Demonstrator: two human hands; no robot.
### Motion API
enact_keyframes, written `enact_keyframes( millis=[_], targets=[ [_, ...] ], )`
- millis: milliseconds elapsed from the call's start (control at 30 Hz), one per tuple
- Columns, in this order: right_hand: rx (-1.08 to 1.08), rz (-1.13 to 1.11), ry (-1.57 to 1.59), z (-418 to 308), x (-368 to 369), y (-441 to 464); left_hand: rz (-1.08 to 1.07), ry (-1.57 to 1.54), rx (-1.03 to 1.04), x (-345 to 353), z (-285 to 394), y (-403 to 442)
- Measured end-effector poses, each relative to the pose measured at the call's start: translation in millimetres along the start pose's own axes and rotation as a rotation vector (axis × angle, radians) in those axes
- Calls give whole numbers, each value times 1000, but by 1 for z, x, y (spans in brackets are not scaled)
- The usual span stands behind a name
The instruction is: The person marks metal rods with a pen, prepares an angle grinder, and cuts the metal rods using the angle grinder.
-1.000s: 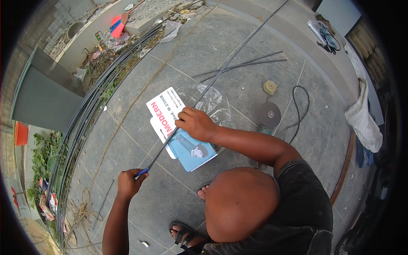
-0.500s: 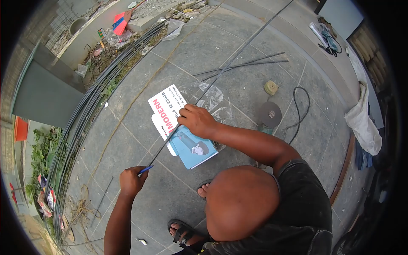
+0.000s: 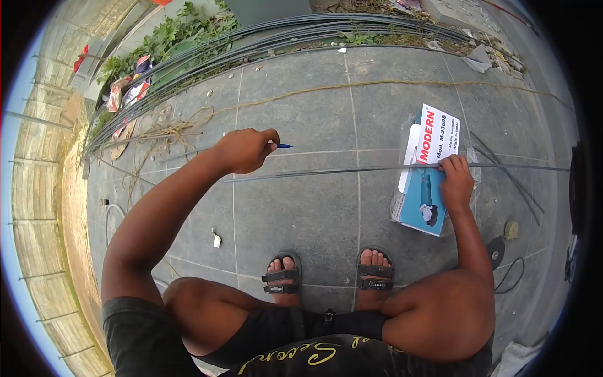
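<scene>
My left hand (image 3: 247, 151) is closed around a blue pen (image 3: 284, 146), its tip pointing right. The pen is apart from a long thin metal rod (image 3: 339, 169), which runs sideways below it. My right hand (image 3: 456, 182) has its fingers curled over that rod, above the angle grinder box (image 3: 412, 201). The box is white and blue, marked MODERN, and lies on a clear plastic bag. The rod crosses the middle of the box.
Two short rods (image 3: 512, 179) lie right of the box. A grinder's disc (image 3: 495, 251), a round yellowish roll (image 3: 511, 229) and a black cable (image 3: 516, 276) are beyond my right arm. A rope (image 3: 402, 82) crosses the tiles, with bundled long rods (image 3: 282, 28) behind it.
My left hand has lifted the pen away from the rod, where it was before. My right hand stays on the rod over the box. The camera view has turned.
</scene>
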State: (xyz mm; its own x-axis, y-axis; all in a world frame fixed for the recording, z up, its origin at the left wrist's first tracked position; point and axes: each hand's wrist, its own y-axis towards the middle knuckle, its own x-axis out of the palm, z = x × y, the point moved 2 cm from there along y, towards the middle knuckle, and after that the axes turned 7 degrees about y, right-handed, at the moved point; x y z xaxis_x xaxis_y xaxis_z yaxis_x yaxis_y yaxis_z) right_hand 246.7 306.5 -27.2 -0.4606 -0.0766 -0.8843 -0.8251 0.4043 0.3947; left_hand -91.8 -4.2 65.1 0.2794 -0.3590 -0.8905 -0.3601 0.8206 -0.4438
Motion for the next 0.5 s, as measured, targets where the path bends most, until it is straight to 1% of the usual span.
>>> enact_keyframes(
  millis=[67, 100, 133, 200, 267, 300, 333, 400, 433, 500],
  targets=[
    [29, 21, -23, -3, -2, 1, -38, 87, -102, -6, -19, -23],
    [6, 11, -14, -3, -2, 1, -31, 81, -77, 3, -33, -32],
    [20, 5, -30, -2, -2, 1, -30, 67, -98, 12, -41, -38],
    [12, -6, -39, -3, 1, 2, -98, 137, -137, 27, -54, -51],
    [-12, 59, -74, -1, 3, 1, -86, 99, -161, 43, -61, -52],
    [39, 11, -22, 3, 5, -2, -79, 76, -166, 51, -62, -51],
    [19, 0, -21, 3, 5, -2, -78, 58, -179, 54, -62, -49],
    [63, -15, -36, 2, 5, -2, -48, 68, -84, 57, -58, -42],
    [47, -25, -40, 2, 4, -2, -46, 50, -92, 59, -58, -38],
    [11, -3, -69, 1, 5, -1, -22, 101, -22, 61, -56, -30]
  ],
)
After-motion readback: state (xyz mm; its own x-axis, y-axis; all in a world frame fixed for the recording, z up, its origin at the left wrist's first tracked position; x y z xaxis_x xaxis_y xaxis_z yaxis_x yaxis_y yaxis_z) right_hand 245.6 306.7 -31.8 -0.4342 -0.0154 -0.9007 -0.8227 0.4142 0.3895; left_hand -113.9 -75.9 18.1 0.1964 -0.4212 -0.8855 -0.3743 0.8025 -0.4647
